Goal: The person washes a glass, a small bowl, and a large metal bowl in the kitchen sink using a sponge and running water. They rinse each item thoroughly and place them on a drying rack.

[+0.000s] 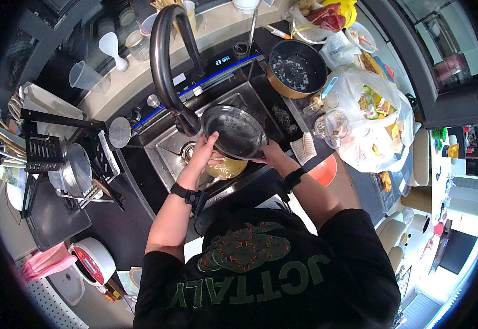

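Over the sink [163, 166], my left hand [204, 155] grips the near left rim of a clear, round, dark-looking dish or lid [239, 133]; which of the two I cannot tell. On its right rim my right hand [275, 154] has hold with thumb and fingers. The round piece is tilted, and wet marks show on its surface. Below it, partly hidden, a yellow round vessel [227, 169] with a shiny wet surface sits in the sink. The drain [188, 152] lies just left of my left hand.
A dark gooseneck faucet [158, 61] arches over the sink's left side. On the right stand a pot [296, 68] with white residue, a glass pitcher [331, 125], a scrub brush [303, 148], an orange bowl [324, 169] and a plastic bag [354, 148]. A dish rack [43, 154] is left.
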A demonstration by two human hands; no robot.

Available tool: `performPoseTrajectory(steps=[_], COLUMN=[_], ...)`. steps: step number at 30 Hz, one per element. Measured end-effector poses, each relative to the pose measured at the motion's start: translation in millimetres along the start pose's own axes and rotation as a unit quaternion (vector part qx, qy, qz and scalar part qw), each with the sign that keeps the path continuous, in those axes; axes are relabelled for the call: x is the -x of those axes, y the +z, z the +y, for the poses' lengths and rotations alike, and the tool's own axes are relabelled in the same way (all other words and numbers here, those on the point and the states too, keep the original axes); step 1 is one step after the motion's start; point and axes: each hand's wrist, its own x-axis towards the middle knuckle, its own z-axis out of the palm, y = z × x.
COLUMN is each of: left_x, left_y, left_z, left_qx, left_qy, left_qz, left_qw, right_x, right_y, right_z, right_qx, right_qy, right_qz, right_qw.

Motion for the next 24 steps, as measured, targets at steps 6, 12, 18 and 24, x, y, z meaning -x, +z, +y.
performPoseTrajectory(steps=[6,12,18,24], left_x=[-5,-28,-50,-52], left_y=[-23,-67,-73,-78], left_z=[0,-38,-93,-104], left_qx=[-0.064,-0.057,-0.06,0.043], left_qy=[-0.037,-0.059,-0.002,0.04], left_qz=[0.03,0.025,0.1,0.096], left_qw=[0.997,0.996,0.993,0.994], right_x=[13,33,32,31], right_y=[14,33,45,46], right_z=[-16,-24,-20,-24], right_qx=[0.016,0.048,0.282,0.293], right_qy=[0.054,0.008,-0.343,-0.401], right_qz=[-0.002,0.014,0.02,0.018], right_qw=[0.998,0.999,0.896,0.868])
